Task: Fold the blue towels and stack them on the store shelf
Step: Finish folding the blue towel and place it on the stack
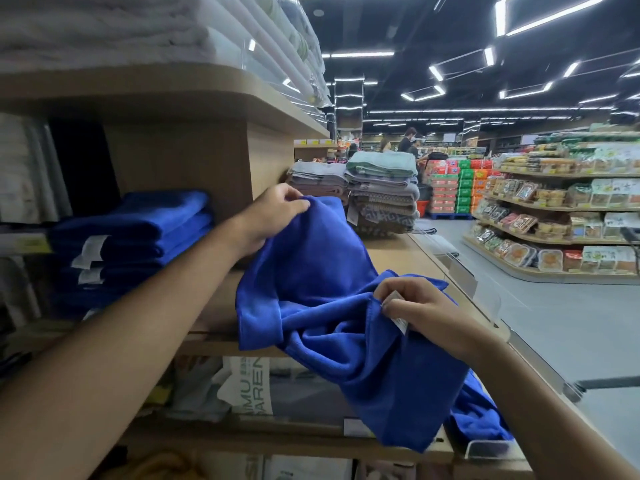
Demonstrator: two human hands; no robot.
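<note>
A loose blue towel (325, 306) hangs crumpled between my hands, over the wooden shelf (408, 258). My left hand (268, 216) pinches its upper corner at the far end. My right hand (426, 308) grips the nearer edge, fingers on the white label sewn there. The lower part of the towel droops past the shelf's front edge. A stack of folded blue towels (135, 237) with white tags sits on the shelf to the left, under the upper shelf board.
Folded grey and green towels (381, 192) are stacked further along the shelf. White bedding (104, 26) lies on the top shelf. Packaged goods fill the lower shelf (249, 386). An aisle and food shelves (561, 216) lie to the right, with people far off.
</note>
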